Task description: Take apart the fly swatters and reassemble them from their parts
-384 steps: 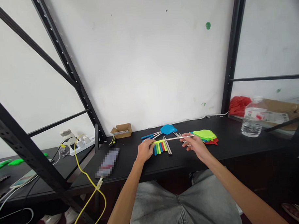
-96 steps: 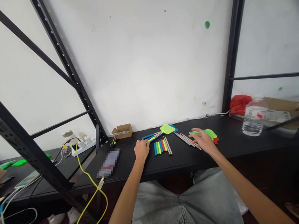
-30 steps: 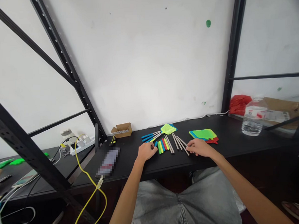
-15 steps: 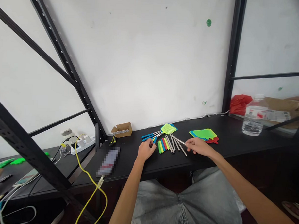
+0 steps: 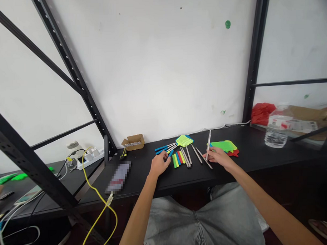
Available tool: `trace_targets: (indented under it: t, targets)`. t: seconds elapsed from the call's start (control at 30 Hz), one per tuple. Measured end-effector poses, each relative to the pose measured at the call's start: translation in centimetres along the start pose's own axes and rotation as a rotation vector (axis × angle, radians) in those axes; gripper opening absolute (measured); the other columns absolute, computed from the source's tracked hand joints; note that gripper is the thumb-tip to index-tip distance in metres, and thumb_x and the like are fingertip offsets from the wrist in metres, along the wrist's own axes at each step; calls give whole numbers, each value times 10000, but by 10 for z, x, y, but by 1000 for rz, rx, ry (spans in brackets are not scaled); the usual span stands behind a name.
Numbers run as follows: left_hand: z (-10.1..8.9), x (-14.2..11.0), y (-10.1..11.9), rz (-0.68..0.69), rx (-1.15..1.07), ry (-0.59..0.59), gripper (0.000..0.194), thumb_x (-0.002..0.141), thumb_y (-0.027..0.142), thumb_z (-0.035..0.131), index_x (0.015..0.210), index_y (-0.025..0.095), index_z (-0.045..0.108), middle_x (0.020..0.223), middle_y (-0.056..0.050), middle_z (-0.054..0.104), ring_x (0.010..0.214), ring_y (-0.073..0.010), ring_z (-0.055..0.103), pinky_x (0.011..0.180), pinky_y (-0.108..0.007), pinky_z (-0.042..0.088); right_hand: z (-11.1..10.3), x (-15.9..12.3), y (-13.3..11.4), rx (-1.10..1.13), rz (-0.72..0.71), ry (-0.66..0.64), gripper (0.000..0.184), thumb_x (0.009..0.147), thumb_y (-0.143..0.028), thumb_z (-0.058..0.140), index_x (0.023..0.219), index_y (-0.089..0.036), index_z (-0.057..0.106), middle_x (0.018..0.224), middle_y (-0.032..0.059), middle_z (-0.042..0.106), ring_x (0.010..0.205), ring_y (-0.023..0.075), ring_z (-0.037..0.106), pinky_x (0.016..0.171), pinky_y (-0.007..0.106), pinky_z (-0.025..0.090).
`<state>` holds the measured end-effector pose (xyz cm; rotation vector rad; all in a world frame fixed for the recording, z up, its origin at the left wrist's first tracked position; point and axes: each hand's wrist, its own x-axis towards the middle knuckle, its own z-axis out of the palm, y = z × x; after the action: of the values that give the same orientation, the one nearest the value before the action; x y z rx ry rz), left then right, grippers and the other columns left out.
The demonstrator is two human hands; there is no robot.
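Note:
My right hand [image 5: 216, 155] pinches a silver metal rod [image 5: 209, 142], held nearly upright above the black table. My left hand [image 5: 160, 163] is closed on a blue handle [image 5: 171, 153]; its fingers partly cover it. Beside that hand lies a row of coloured handles [image 5: 178, 158] in green, yellow, blue and red. Several loose metal rods [image 5: 197, 154] lie to their right, some tilted apart. Behind them rest fly swatters with a yellow mesh head [image 5: 184, 140] on top and blue handles [image 5: 162, 148]. A stack of loose swatter heads [image 5: 223, 146], green uppermost, sits behind my right hand.
On the black table [image 5: 245, 154] are a small cardboard box [image 5: 134, 142], a yellow-black cutter [image 5: 123, 154], a blurred flat object [image 5: 119, 176] with a yellow cable, and a water bottle [image 5: 277, 130] at right. Black rack posts [image 5: 253, 57] frame both sides.
My right hand has raised the rod from a slanting, low position to nearly upright. A few loose rods have shifted and spread to the right. My left hand stays in place.

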<state>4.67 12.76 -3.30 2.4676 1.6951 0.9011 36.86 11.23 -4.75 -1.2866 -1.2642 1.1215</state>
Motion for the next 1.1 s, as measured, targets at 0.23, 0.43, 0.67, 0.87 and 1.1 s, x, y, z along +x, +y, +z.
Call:
trace_targets:
  t: [0.23, 0.43, 0.67, 0.87, 1.1]
  targets:
    - [0, 0, 1, 3, 5, -7, 157, 904, 366, 478, 887, 225, 544, 754, 7, 642, 664, -142, 597, 576, -225, 343, 15, -2, 6, -138, -186, 14, 180, 890, -371, 546, 947, -201, 562, 860, 59, 707, 848, 214, 692, 817, 341, 540]
    - [1, -1, -1, 29, -8, 5, 158, 905, 372, 480, 883, 226, 540, 747, 11, 641, 658, -141, 592, 566, -223, 341, 29, -8, 7, -109, -318, -167, 264, 915, -394, 511, 1047, -195, 623, 1081, 83, 700, 1069, 238, 640, 990, 392, 459]
    - [3, 0, -4, 44, -34, 8, 168, 906, 381, 476, 876, 226, 530, 730, 8, 625, 634, -144, 575, 542, -228, 318, 33, 2, 22, 49, -310, -159, 299, 864, -443, 597, 1056, -220, 647, 1224, 94, 659, 1169, 284, 588, 1016, 463, 439]
    - [3, 0, -4, 51, -43, 4, 173, 905, 387, 478, 866, 225, 527, 721, 9, 619, 623, -142, 568, 532, -230, 311, 34, 0, 20, 90, -304, -196, 301, 861, -479, 619, 1013, -224, 664, 1182, 84, 682, 1141, 284, 611, 1033, 474, 435]
    - [3, 0, -4, 57, -46, -3, 173, 901, 386, 481, 863, 223, 528, 718, 10, 618, 618, -142, 570, 531, -229, 317, 38, -8, 11, 179, -231, -235, 276, 836, -438, 662, 992, -211, 676, 1117, 90, 695, 1082, 255, 642, 967, 414, 495]
